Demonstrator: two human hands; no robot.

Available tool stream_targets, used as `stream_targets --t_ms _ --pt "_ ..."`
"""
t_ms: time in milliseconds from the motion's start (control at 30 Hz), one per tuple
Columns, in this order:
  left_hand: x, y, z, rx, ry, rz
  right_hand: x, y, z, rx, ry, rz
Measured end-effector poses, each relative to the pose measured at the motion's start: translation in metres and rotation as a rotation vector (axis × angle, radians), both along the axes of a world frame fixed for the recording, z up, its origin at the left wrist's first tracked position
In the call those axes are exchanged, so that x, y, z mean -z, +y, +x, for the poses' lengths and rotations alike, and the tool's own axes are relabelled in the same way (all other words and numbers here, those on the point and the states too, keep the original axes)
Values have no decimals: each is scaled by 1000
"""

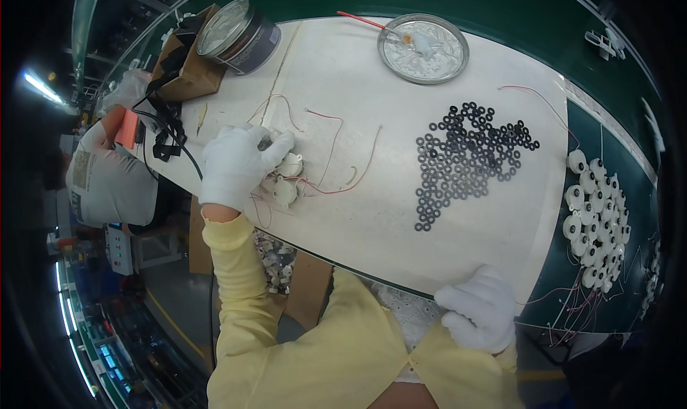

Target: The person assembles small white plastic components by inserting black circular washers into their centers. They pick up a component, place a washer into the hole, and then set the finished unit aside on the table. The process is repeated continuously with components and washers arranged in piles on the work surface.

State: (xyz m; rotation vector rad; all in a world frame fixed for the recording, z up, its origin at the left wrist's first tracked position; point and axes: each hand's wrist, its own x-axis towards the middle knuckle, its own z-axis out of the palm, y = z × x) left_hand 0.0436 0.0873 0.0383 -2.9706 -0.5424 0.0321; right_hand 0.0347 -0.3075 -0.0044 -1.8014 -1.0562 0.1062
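Observation:
My left hand [240, 162], in a white glove, reaches over the left part of the white table. Its thumb and fingers are closed round a small round white part, mostly hidden by the glove. Right beside them lie more round white parts [285, 191] with thin red and white wires [335, 191] trailing over the table. My right hand [481, 309], gloved too, rests at the table's near edge, its fingers curled inward. What it holds, if anything, is hidden. Many small black rings [469, 151] lie spread in one layer right of the middle.
At the back stands a round metal dish [458, 60] with a red stick [360, 19] across its rim. A large tin [243, 40] and a cardboard box [197, 80] stand back left. White parts with black centres [594, 219] fill the right side. Another person [114, 180] sits at left.

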Motion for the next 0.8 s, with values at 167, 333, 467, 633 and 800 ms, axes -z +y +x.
stream_targets --t_ms 167,333,467,633,800 --pt "-18 -12 28 -88 184 -93 -2 -2 2 -30 -4 -29" --pt "-7 19 11 34 -322 -602 1 -3 2 -17 -56 -11" --pt "-29 65 -21 384 -986 -1738 2 -4 1 -23 -36 -23" --pt "-123 61 -37 675 -887 -2056 3 -4 0 -25 -36 -12" --pt "-144 33 -42 682 -893 -2093 3 -4 0 -10 -26 4"
